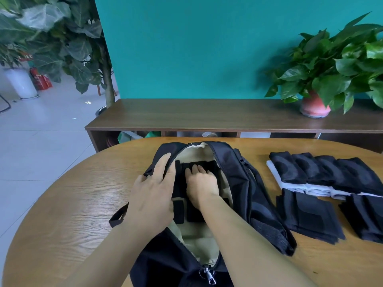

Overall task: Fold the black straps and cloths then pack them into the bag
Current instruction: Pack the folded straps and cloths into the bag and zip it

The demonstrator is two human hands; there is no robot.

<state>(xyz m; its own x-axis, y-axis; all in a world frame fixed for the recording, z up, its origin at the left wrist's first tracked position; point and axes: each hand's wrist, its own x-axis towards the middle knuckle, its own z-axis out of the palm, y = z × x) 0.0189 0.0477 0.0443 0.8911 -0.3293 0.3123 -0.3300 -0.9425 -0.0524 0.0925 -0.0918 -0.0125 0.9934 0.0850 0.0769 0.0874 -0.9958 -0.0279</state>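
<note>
A black bag (242,183) with a beige lining lies unzipped on the round wooden table (68,195). My left hand (153,193) holds the bag's left flap back at the zipper edge. My right hand (202,183) reaches inside and presses flat on a folded black strap (209,165) lying in the bag. Another folded black strap (179,210) sits beside it near my left hand. To the right of the bag lies a row of folded black cloths (323,172) with white edges, and in front of them two flat folded black pieces (308,214).
A low wooden shelf unit (207,117) stands behind the table against a teal wall. A potted green plant (317,100) sits on its right end. A tall leafy plant (62,42) stands at the left over a tiled floor.
</note>
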